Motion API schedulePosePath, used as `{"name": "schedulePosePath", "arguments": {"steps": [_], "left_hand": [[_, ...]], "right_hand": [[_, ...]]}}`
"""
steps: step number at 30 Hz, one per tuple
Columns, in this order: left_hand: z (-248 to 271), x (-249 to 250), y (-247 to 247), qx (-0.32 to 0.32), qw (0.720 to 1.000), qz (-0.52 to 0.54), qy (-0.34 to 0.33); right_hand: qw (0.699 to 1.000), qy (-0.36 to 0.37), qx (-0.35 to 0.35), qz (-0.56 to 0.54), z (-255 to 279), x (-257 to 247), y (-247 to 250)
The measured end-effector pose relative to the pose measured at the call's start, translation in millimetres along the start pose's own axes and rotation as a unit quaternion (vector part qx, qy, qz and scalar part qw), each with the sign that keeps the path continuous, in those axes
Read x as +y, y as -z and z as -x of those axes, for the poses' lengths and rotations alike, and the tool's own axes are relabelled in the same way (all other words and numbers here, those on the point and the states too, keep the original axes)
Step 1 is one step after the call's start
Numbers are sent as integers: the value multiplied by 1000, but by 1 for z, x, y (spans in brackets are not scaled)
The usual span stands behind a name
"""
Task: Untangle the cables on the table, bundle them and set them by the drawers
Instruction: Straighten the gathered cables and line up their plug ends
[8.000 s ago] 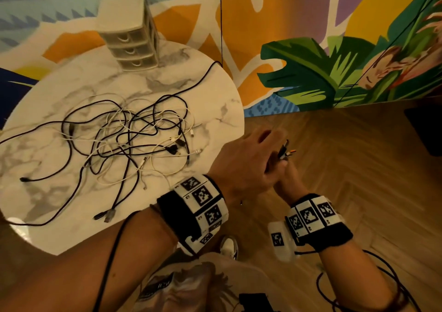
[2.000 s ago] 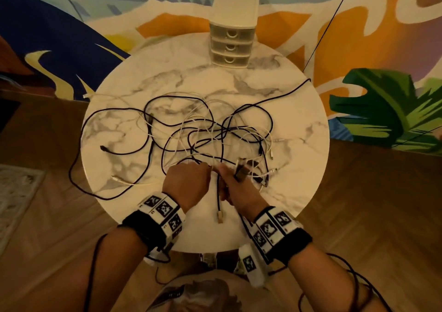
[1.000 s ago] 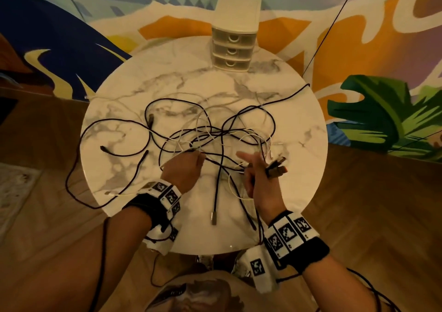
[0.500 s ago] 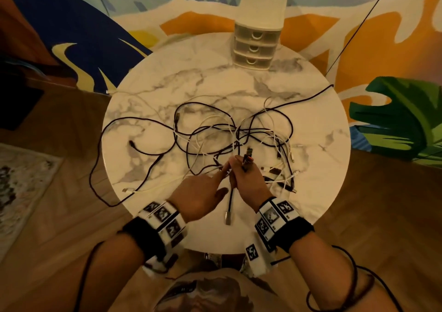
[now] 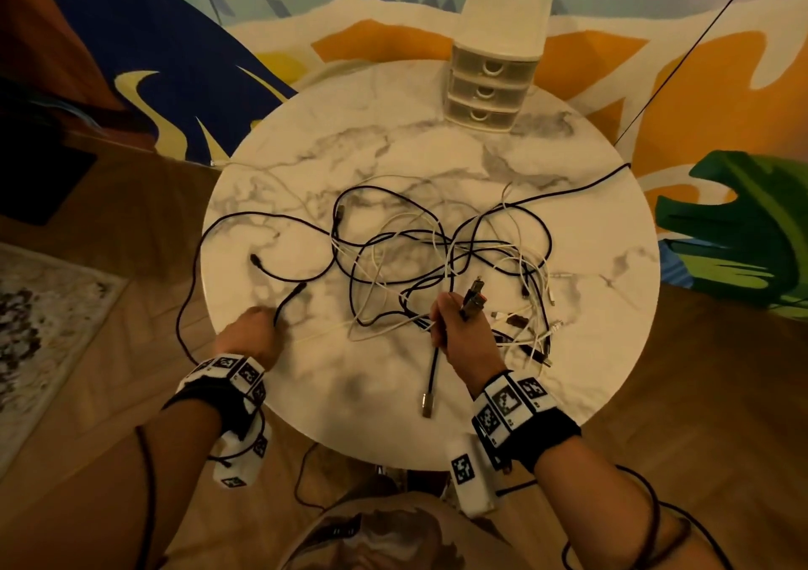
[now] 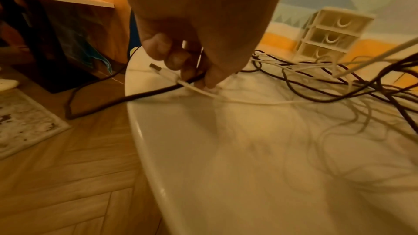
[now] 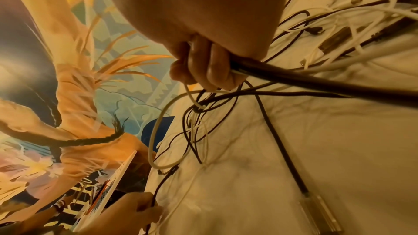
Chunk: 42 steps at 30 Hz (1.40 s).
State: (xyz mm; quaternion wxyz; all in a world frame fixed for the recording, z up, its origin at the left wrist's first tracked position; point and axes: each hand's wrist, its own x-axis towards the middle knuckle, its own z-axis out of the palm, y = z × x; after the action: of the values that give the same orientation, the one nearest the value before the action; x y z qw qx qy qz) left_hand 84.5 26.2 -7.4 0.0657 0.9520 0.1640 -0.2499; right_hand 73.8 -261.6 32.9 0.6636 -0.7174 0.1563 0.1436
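Note:
A tangle of black and white cables lies in the middle of the round marble table. The small cream drawers stand at the table's far edge. My left hand is at the left front edge. In the left wrist view it pinches a white cable just behind its USB plug. My right hand grips several cable ends, their plugs sticking up. A black cable with a metal plug trails from it toward me.
One black cable loop hangs off the table's left edge, and another black cable runs off the back right. A pale rug lies on the wooden floor to the left. A painted wall stands behind the drawers.
My left hand has moved from beside the right hand out to the table's left front edge and now pinches a white cable end. The right hand keeps its hold on the plugs.

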Motion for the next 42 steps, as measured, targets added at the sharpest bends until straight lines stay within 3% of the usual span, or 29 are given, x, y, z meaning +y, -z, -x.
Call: {"name": "schedulePosePath", "arguments": {"steps": [5,9,12,13,14,17,19,22,26,28,32,35,38,42], "left_hand": [[-14,35,74,143,981,87,-102],[-7,101,162,269,906,259,-198],[3,154,186,216,831,434,-271],[4,167,182,190,825,447,-288],[1,176,172,165,837,429,-297],[-4,179,118,109,914,280,-271],[12,171,77,70,930,207,-295],[50,156,31,3,911,160,-380],[75,149,5,-78,906,251,-332],[75,149,5,-76,905,268,-323],[79,154,14,11,886,261,-382],[84,163,11,-50,885,278,-371],[73,161,-2,-67,903,166,-391],[50,161,-4,-3,905,38,-425]], "right_hand": [[1000,-2,1,3,0,0,3],[1000,-12,-4,-5,1,1,1],[1000,-16,-4,-25,1,-1,2],[999,-16,-2,-34,1,-2,3],[999,-14,-1,-38,2,-2,4],[1000,-3,5,-16,3,0,8],[1000,-2,14,-6,4,1,10],[1000,9,19,-5,5,2,13],[1000,21,8,8,9,4,14],[1000,16,12,10,11,5,15],[1000,20,14,13,11,4,17],[999,13,19,25,9,6,20],[999,27,8,21,12,5,25],[997,56,24,43,20,-4,33]]}}
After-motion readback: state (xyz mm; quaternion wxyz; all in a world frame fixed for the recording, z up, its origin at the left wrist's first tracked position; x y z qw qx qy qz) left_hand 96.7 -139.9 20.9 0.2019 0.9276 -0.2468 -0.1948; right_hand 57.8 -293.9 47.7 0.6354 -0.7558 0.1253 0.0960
